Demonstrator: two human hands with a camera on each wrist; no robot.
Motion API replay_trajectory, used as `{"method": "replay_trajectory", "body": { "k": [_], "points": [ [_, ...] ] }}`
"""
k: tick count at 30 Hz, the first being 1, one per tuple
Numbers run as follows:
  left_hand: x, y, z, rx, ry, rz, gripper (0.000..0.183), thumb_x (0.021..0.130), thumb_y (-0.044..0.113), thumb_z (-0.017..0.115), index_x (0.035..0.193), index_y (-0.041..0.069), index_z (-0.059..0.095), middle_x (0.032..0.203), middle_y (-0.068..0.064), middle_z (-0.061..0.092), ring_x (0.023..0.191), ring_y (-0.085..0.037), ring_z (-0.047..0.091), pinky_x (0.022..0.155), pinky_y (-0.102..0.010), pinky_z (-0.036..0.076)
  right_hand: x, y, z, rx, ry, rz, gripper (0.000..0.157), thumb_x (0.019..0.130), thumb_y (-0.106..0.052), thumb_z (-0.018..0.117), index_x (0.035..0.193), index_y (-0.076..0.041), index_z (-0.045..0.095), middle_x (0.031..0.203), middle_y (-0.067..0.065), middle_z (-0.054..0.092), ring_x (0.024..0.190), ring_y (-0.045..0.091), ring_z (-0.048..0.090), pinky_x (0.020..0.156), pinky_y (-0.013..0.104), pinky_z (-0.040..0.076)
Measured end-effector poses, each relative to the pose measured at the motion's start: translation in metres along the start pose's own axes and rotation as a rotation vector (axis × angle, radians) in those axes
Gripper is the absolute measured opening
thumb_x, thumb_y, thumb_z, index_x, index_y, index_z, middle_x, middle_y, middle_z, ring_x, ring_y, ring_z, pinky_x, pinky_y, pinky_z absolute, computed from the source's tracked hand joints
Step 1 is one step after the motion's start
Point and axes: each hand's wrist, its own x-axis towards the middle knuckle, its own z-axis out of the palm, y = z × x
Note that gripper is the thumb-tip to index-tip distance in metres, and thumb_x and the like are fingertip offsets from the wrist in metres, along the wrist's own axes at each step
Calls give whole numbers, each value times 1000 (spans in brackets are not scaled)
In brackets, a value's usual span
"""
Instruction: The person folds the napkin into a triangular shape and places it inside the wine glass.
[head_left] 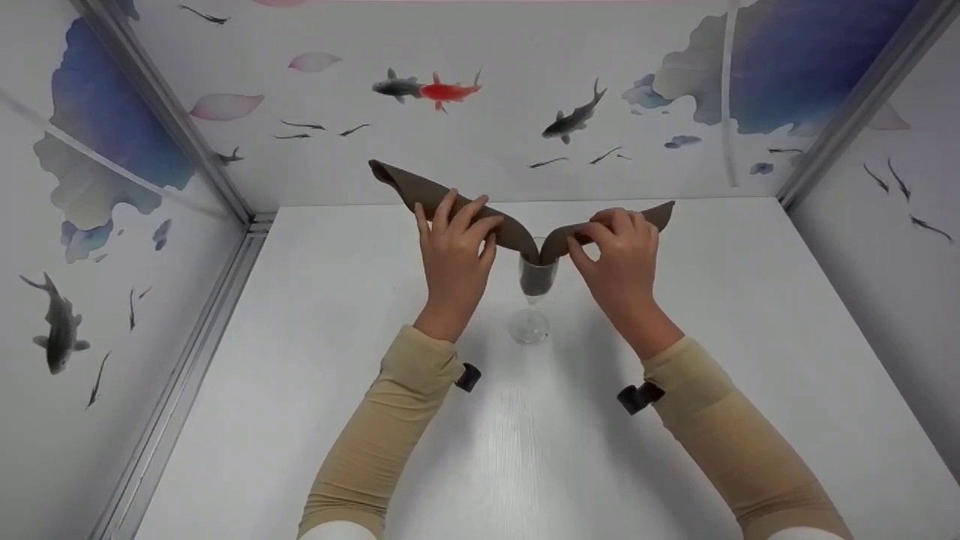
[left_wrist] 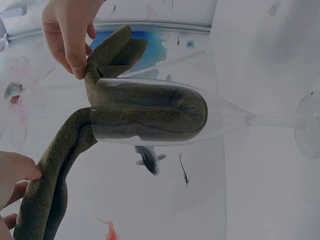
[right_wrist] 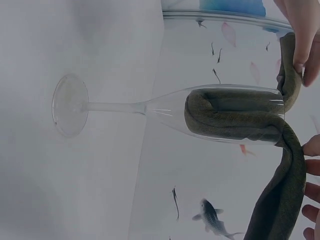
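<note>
Coarse matt woven cloth napkin (left_wrist: 145, 112) in a clear glossy glass (left_wrist: 225, 117).

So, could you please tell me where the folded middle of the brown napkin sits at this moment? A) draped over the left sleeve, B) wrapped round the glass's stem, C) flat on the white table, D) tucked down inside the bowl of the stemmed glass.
D: the wrist views show the napkin doubled up inside the bowl of the glass, while the left hand and right hand hold its two ends spread out above the rim.

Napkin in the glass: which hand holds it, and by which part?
Both hold the napkin: left hand the left wing, right hand the right wing, just above the glass rim.
</note>
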Motion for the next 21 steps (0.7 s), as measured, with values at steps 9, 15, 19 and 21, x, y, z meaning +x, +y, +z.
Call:
{"method": "replay_trajectory", "body": {
  "k": [9,15,19,21],
  "points": [
    [-9,-4,-5,-36,-125,-59,15,92,11,67,104,13,77,120,-6,67,122,-28,55,108,-61,27,-4,3,-3,79,-73,38,11,87,-12,74,89,-1,73,91,13,60,83,31,56,74,47,46],
    [-14,-10,-7,-85,-182,-94,19,92,8,67,108,10,75,119,-7,67,116,-26,58,104,-48,39,-8,3,-4,82,-115,75,11,90,-13,71,92,-2,72,90,12,59,83,28,56,69,41,50],
    [-19,-13,-7,-129,-218,-122,23,91,7,67,113,9,73,120,-7,67,113,-23,59,99,-37,44,-10,3,-4,85,-141,96,13,91,-14,69,93,-2,72,89,11,59,82,27,58,67,40,50],
    [-22,-15,-8,-154,-240,-140,25,91,8,67,116,9,72,121,-6,66,113,-23,59,96,-34,46,-11,4,-5,89,-153,107,14,92,-15,68,93,-2,72,88,11,59,80,26,57,66,40,50]
  ]
}}
